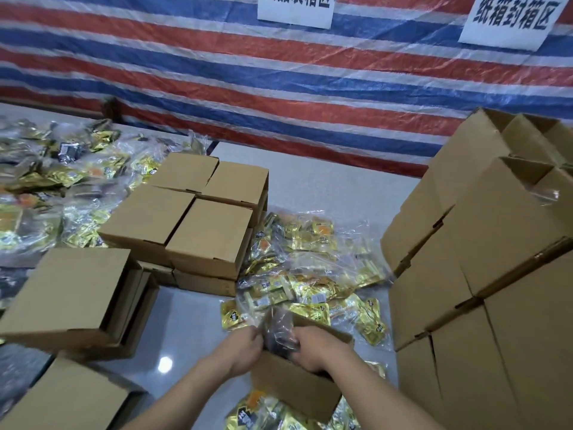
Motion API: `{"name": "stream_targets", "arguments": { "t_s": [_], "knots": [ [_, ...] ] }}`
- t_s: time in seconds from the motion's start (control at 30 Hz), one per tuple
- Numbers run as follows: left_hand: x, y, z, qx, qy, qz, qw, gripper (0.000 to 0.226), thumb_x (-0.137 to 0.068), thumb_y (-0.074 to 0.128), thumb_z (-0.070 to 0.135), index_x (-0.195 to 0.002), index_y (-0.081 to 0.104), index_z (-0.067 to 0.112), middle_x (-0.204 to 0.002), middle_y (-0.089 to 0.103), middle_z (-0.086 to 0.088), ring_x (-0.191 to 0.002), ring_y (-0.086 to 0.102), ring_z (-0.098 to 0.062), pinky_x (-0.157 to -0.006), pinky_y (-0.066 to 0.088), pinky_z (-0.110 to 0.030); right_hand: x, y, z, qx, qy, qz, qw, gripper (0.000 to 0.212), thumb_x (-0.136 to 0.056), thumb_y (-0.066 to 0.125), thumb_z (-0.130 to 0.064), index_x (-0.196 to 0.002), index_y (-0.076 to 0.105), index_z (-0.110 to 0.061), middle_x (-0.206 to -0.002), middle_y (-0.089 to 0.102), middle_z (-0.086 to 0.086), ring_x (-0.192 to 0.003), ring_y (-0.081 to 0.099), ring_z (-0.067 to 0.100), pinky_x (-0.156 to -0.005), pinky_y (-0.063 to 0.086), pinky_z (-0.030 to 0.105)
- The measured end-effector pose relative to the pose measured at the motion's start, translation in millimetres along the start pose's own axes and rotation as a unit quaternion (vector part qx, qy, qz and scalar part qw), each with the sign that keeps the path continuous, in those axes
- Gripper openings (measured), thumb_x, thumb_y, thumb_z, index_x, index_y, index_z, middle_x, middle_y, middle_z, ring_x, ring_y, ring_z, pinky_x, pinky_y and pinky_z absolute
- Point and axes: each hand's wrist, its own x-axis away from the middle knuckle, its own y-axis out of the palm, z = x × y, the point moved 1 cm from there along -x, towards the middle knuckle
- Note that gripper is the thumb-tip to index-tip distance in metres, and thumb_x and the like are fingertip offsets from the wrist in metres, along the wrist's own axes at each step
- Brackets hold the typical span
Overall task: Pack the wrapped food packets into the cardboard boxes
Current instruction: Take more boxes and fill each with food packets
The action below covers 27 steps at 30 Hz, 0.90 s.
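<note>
Here the left hand (245, 342) and the right hand (313, 344) flank a dark wrapped food packet (279, 332), fingers of both curled about its sides. The packet stands roughly upright, long axis apparently vertical, directly above the mouth of the small open brown cardboard box (294, 386) on the grey surface (186, 330). Both hands lie equally near; motion blur obscures the grip.

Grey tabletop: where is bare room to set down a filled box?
The bare grey tabletop left of the open cardboard box, below the closed brown boxes, is free. So is the strip under the striped tarp. Gold packets crowd the right, beside the tall box stack.
</note>
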Motion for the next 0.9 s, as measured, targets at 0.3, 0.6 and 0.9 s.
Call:
{"name": "stream_targets", "arguments": {
  "t_s": [0.3, 0.6, 0.9],
  "knots": [
    [7.8, 1.0, 3.3, -0.026, 0.001, 0.054, 0.998, 0.028, -0.106, 0.031, 0.024, -0.108, 0.054, 0.008, -0.112, 0.062, -0.014, -0.099, 0.060, -0.027, -0.081, 0.046, -0.033, -1.4, 7.7, 8.9, -0.153, 0.012, -0.034, 0.988, 0.039, -0.100, 0.054, -0.041, -0.131, 0.059, -0.017, -0.115, 0.065, -0.001, -0.085, 0.058, 0.007, -0.079, 0.048, 0.026],
    [13.7, 11.4, -4.2, 0.000, 0.003, 0.061, 0.998, 0.021, -0.106, 0.032, 0.024, -0.103, 0.050, 0.014, -0.103, 0.058, -0.008, -0.091, 0.057, -0.021, -0.079, 0.046, -0.030, -12.7, 31.9, 11.2, -0.078, 0.102, -0.149, 0.980, 0.058, -0.105, 0.030, -0.043, -0.152, 0.035, -0.010, -0.154, 0.040, 0.014, -0.134, 0.046, 0.027, -0.105, 0.038, 0.033],
    [17.9, -8.5, -22.9, 0.044, -0.025, 0.174, 0.983, 0.020, -0.106, 0.033, 0.022, -0.101, 0.049, 0.011, -0.108, 0.064, -0.016, -0.098, 0.061, -0.033, -0.075, 0.042, -0.033, 1.6, -17.2, -20.4, -0.010, -0.055, 0.125, 0.991, 0.029, -0.101, 0.042, -0.034, -0.104, 0.062, -0.014, -0.094, 0.065, 0.004, -0.076, 0.061, 0.021, -0.060, 0.043, 0.031]
  ]
}}
